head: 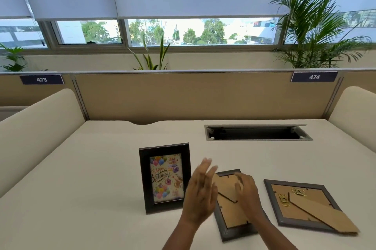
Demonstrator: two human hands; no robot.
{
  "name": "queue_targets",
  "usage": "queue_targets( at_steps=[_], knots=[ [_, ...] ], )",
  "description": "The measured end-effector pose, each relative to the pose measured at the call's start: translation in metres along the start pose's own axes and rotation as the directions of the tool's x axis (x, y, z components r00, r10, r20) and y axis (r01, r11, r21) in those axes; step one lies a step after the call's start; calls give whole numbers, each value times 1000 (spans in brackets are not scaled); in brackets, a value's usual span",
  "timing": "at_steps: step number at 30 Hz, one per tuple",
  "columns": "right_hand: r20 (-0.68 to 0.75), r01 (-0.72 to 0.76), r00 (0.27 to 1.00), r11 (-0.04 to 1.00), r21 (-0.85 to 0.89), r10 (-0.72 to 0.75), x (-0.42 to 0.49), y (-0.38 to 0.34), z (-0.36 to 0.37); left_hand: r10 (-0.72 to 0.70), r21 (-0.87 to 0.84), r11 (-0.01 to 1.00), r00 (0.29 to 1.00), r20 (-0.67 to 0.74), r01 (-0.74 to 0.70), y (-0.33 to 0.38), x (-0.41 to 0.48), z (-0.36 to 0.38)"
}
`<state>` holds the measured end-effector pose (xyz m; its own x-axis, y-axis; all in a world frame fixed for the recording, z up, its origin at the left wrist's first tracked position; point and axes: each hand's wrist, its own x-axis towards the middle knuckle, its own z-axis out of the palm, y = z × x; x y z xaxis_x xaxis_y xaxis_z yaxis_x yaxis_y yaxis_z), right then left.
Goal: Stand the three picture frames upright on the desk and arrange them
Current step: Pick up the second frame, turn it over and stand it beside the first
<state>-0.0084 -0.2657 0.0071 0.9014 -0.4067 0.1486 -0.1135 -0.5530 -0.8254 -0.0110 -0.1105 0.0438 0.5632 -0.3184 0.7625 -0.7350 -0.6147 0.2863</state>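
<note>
A black picture frame [165,177] with a "Happy Birthday" card stands upright on the white desk [81,188], left of centre. A grey frame [228,215] lies face down just right of it, its brown cardboard back up. My left hand [200,195] hovers open between these two frames, fingers spread and blurred. My right hand [247,190] is open over the face-down frame, fingers curled, holding nothing. A larger grey frame [305,205] lies face down at the right, its cardboard stand sticking out over its lower right corner.
An open cable slot [258,133] is cut into the desk at the back right. A tan partition [183,95] closes the far edge, with cream side dividers left and right. Plants stand behind it below the windows.
</note>
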Motion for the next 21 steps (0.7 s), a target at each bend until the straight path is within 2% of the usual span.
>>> queue_targets(
  at_steps=[2,4,6,7,11,13,15,18,21],
  knots=[
    [-7,-33,999,998,-45,32,0,9,-10,-39,-13,999,992,116,40,9,-6,16],
    [-9,-81,997,993,-84,80,-1,15,-15,-198,9,979,948,250,202,14,-11,28],
    [-8,-130,991,983,-127,130,-3,20,-20,-411,84,904,802,432,418,17,-14,38],
    [-6,-154,988,977,-147,155,-4,22,-21,-491,146,862,727,480,486,18,-16,41],
    [46,-235,966,935,-265,256,-7,28,-29,-654,245,719,511,558,651,29,-18,48],
    [93,-229,955,899,-372,282,-9,28,-29,-693,225,642,428,580,733,35,-16,49],
    [127,-227,943,872,-434,309,-10,24,-26,-738,169,500,316,597,849,39,-10,48],
    [152,-275,916,856,-437,371,-8,16,-24,-770,89,294,180,612,952,37,-2,44],
    [165,-337,900,884,-324,403,-3,19,-28,-780,14,143,104,617,990,31,1,42]
  ],
)
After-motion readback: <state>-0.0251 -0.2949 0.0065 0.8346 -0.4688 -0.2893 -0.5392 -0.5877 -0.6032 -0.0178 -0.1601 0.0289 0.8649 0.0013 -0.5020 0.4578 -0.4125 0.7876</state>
